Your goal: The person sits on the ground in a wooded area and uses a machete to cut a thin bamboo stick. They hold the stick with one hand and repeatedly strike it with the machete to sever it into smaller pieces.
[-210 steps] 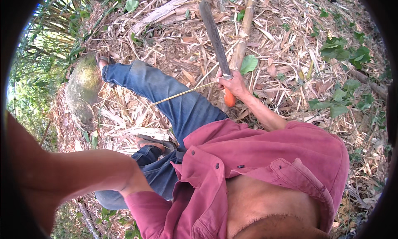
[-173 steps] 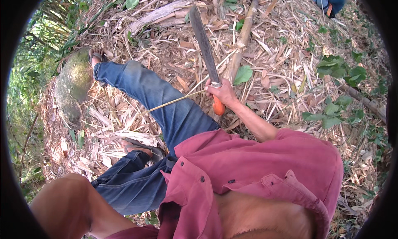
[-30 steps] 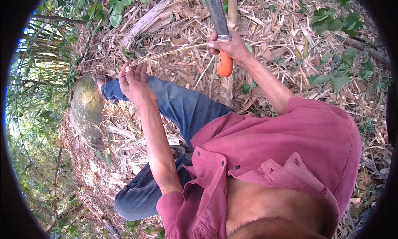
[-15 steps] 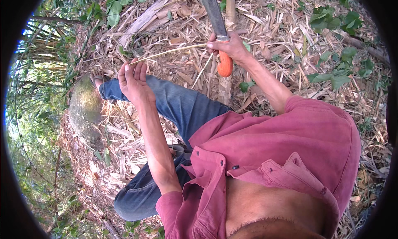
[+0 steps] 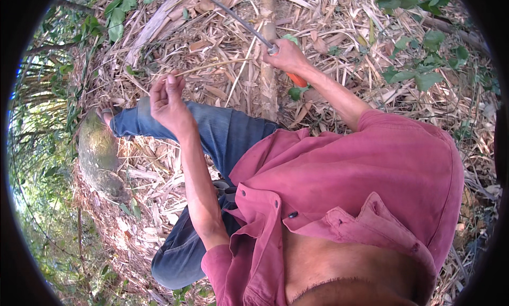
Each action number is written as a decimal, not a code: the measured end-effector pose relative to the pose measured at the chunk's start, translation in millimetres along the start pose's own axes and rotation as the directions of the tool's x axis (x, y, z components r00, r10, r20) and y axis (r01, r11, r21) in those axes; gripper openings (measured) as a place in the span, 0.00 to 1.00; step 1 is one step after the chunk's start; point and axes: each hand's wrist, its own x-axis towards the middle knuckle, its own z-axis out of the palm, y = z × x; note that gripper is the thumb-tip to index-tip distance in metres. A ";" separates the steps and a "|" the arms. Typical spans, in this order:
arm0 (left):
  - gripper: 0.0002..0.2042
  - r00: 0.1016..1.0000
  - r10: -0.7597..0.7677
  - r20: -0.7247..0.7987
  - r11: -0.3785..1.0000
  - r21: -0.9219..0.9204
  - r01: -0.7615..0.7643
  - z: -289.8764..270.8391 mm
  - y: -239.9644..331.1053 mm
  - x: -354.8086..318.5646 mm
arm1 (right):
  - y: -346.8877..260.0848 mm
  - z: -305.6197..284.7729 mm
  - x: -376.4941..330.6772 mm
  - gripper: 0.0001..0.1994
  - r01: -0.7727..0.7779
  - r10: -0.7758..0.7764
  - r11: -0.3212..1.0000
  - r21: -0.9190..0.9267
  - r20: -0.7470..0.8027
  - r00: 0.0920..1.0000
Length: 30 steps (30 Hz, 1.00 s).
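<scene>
My left hand (image 5: 170, 98) is closed, pinching one end of a thin yellowish strip (image 5: 216, 65) that looks like split bamboo. The strip stretches to the right, its far end close to my right hand (image 5: 289, 58) and seemingly apart from it. That hand is wrapped round a machete, whose orange handle (image 5: 297, 80) sticks out below the fist. The machete's dark blade (image 5: 233, 15) points up and to the left, seen nearly edge-on. My fingers hide most of the handle.
Dry leaves and shavings (image 5: 212, 33) cover the ground. A pale pole (image 5: 269, 88) lies beyond my bent leg in blue jeans (image 5: 196, 127). A mossy rounded stone or stump (image 5: 98, 157) stands by my foot. Green leafy plants (image 5: 424, 67) grow at the right; brush fills the left side.
My right hand has turned the machete, so its blade now leans left and shows its edge rather than its flat. The strip's right end no longer lies at my right thumb.
</scene>
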 end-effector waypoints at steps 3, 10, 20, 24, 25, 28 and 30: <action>0.08 0.997 -0.005 0.077 0.999 0.032 0.003 19.8 -11.4 -18.1 | 9.1 -4.0 -22.8 0.22 -0.043 0.044 0.999 -0.028 0.053 0.998; 0.07 0.977 -0.026 0.214 0.995 0.101 0.005 45.3 -33.0 -49.2 | 38.9 -10.8 -57.8 0.38 -0.177 0.160 0.970 0.166 0.110 0.981; 0.07 0.957 0.015 0.289 0.980 0.188 -0.072 52.5 -56.8 -63.6 | 46.3 -14.8 -64.9 0.35 -0.236 0.210 0.949 0.211 0.138 0.968; 0.07 0.956 0.022 0.292 0.965 0.242 -0.096 53.6 -55.2 -64.2 | 48.7 -13.1 -67.8 0.34 -0.229 0.205 0.956 0.181 0.143 0.968; 0.07 0.956 0.027 0.291 0.959 0.261 -0.106 53.1 -54.4 -64.3 | 51.3 -11.1 -68.4 0.35 -0.223 0.200 0.963 0.152 0.156 0.967; 0.08 0.944 0.075 0.321 0.921 0.341 -0.189 52.2 -49.3 -67.5 | 53.0 -7.5 -74.0 0.36 -0.180 0.167 0.983 0.047 0.201 0.965; 0.09 0.942 0.068 0.329 0.918 0.350 -0.188 51.2 -49.5 -69.4 | 40.0 -8.5 -80.5 0.37 -0.112 0.120 0.993 -0.045 0.245 0.962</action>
